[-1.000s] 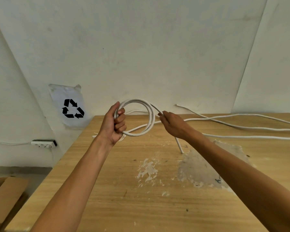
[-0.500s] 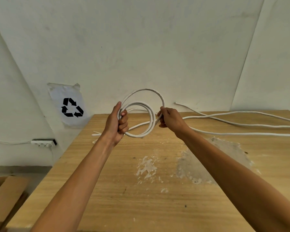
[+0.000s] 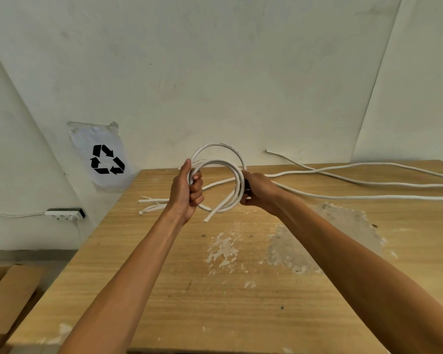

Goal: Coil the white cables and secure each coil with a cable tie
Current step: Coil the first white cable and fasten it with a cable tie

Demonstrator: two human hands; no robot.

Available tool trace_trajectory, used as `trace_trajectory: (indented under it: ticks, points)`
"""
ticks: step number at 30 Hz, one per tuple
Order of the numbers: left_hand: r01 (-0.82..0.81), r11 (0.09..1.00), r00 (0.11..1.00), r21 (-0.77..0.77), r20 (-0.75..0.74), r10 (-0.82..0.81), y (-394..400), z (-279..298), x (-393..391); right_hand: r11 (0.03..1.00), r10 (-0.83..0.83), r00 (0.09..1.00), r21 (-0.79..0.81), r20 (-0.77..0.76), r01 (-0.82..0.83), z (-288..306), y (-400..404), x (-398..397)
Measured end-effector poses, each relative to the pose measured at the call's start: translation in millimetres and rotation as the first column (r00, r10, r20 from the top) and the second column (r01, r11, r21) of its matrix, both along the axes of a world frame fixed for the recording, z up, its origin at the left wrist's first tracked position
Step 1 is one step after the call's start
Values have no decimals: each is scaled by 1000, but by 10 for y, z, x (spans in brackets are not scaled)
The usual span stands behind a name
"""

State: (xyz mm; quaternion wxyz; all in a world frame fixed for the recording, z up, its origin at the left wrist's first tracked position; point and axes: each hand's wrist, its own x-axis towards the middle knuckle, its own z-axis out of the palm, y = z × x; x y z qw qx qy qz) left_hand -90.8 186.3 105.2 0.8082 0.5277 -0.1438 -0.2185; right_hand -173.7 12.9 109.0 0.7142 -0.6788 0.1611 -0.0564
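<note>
A white cable coil (image 3: pixel 221 162) of a few loops is held upright above the far part of the wooden table (image 3: pixel 241 290). My left hand (image 3: pixel 187 191) grips the coil's left side, fingers curled round the loops. On the coil's right side my right hand (image 3: pixel 257 190) holds the cable where its uncoiled length (image 3: pixel 356 196) runs off to the right across the table. The coil's free end (image 3: pixel 206 220) pokes out below. Several white cable ties (image 3: pixel 151 204) lie on the table left of my left hand.
More white cable (image 3: pixel 343 169) trails along the table's far right by the wall. A recycling sign (image 3: pixel 105 159) and a power strip (image 3: pixel 64 214) are on the left wall. A wooden board (image 3: pixel 8 300) lies low on the left. Plaster patches mark the tabletop.
My right hand brought a new loop of cable up and over to the coil, and the coil gained a turn. My left hand kept its grip.
</note>
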Motion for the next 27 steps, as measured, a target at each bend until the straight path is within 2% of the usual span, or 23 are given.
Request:
trace_trajectory:
  ticks: [3, 7, 10, 12, 15, 20, 23, 25, 27]
  points:
    - [-33, 999, 999, -40, -12, 32, -56, 25, 39, 990, -26, 1000, -138, -15, 24, -63, 85, -50]
    - [-41, 997, 998, -66, -54, 37, -88, -29, 77, 981, -82, 993, -169, 86, 95, -156, 133, -44]
    - [-28, 1000, 999, -11, -24, 28, -97, -82, 78, 967, -153, 975, -178, 163, 181, -143, 18, 65]
    - [-40, 999, 999, 22, -10, 41, -99, -108, 71, 937, -159, 970, -282, 182, 207, -120, -33, 126]
    - [-69, 997, 997, 17, -27, 69, -114, -117, 74, 762, -103, 960, -599, 261, 245, -151, -33, 123]
    - [-81, 997, 996, -7, -37, 81, -191, -145, 58, 550, -134, 877, -701, 462, 454, -309, 24, 85]
    - [-61, 998, 998, 30, -18, 62, -170, -169, 114, 422, -126, 875, -773, 467, 474, -387, 56, 32]
    - [-30, 996, 999, 80, -23, 32, -126, -199, 153, 417, -98, 915, -819, 391, 394, -404, 21, 13]
    - [15, 988, 1000, 156, -12, -14, -90, -222, 164, 544, -64, 951, -788, 303, 288, -383, -6, 17]
